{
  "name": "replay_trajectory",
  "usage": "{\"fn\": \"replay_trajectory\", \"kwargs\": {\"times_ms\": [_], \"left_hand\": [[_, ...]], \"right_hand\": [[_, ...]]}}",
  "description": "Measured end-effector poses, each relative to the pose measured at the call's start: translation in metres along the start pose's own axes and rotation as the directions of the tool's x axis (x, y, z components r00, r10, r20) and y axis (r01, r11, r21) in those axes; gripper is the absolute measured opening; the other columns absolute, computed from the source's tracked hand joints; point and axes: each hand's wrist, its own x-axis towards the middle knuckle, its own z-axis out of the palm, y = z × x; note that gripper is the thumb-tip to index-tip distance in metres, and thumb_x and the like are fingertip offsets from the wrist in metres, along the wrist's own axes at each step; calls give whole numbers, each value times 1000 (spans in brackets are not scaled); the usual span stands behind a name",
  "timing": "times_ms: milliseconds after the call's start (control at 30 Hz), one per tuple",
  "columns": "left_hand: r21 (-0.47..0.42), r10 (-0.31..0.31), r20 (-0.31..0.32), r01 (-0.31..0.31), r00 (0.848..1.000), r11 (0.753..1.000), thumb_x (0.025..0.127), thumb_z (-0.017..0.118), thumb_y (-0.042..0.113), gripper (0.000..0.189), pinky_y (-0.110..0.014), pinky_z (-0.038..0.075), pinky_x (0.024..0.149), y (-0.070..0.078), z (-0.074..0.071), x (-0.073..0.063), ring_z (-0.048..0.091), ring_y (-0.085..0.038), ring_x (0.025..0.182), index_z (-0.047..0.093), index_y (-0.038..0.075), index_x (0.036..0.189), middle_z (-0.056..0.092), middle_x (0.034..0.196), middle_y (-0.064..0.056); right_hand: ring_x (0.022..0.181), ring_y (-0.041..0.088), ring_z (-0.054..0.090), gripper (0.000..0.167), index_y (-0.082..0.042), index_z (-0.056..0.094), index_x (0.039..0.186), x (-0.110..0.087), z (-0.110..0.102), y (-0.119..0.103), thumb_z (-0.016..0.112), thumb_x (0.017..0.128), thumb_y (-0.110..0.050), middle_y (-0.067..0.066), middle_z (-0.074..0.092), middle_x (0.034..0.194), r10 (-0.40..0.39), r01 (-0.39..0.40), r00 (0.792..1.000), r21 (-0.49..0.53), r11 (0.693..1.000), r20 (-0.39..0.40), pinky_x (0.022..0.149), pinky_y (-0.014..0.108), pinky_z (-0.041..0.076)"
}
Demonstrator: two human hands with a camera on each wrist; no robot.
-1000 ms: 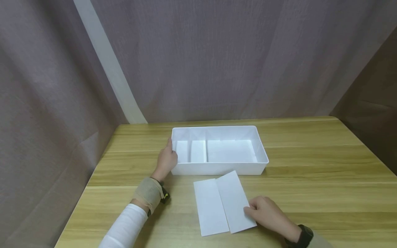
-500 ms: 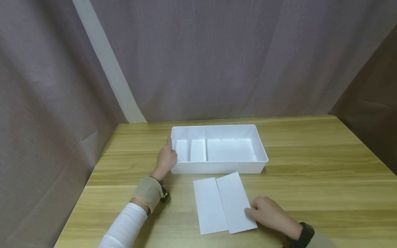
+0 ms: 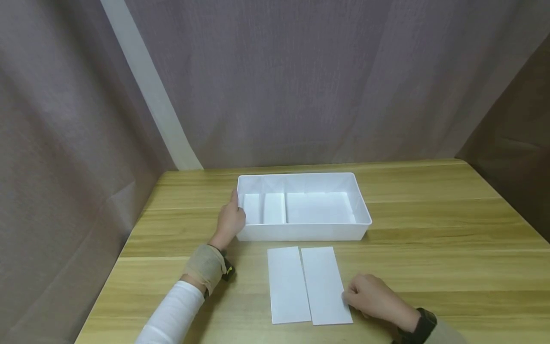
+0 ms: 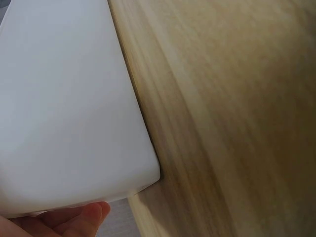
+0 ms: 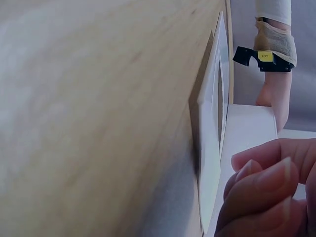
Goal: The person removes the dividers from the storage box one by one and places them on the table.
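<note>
In the head view, my left hand [image 3: 231,220] holds the left end of a white divided storage box [image 3: 301,232], its index finger along the outer side. The left wrist view shows fingers [image 4: 84,219] curled at the box's edge. Two flat white panels lie side by side in front of the box, the left panel [image 3: 289,286] and the right panel [image 3: 326,286]. My right hand [image 3: 374,298] is at the right panel's outer edge, fingers curled. In the right wrist view nothing shows between thumb and fingers [image 5: 284,177]; whether they touch the panel cannot be told.
The wooden table [image 3: 438,239] runs under everything, with bare wood on both sides of the box. Its back edge meets a grey-purple curtain [image 3: 292,86]. Dividers split the box's left part into two narrow compartments, beside a wide one.
The right panel has turned and shifted nearer, from slanting across the left panel to lying almost parallel beside it. The right thumb has slipped from its surface to its edge. The left hand stays put.
</note>
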Motion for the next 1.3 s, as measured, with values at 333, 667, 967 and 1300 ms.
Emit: {"fn": "replay_trajectory", "kwargs": {"times_ms": [333,667,967,1300], "left_hand": [[2,5,-9,-5,1000,1000,86,33,3,57,-30,40,53,-1,0,1,39,-18,47,16,-3,140,59,89,-27],[-1,-2,-8,2,1000,1000,87,33,3,56,-39,46,75,-1,1,1,53,-24,68,17,-3,139,51,117,-29],[-12,-8,3,8,1000,1000,87,34,4,57,-32,43,62,-1,1,1,43,-19,51,15,-2,140,57,102,-29],[-16,9,-11,-9,1000,1000,86,34,3,58,-31,41,55,-2,1,1,43,-20,52,14,1,141,58,99,-28]], "right_hand": [[36,6,31,31,-15,40,46,2,0,0,53,75,-15,-8,34,40,13,-13,1000,-1,1000,13,38,18,21],[37,8,33,30,-14,41,48,1,-1,2,52,75,-13,-6,35,41,-24,24,1000,-8,1000,12,39,19,24],[41,8,31,30,-15,37,48,4,0,2,50,75,-10,-6,32,45,-56,55,998,-68,996,-22,41,19,23],[45,7,31,27,-14,38,49,5,1,0,51,73,-11,-7,30,49,-95,89,995,-133,987,-42,44,19,24]]}}
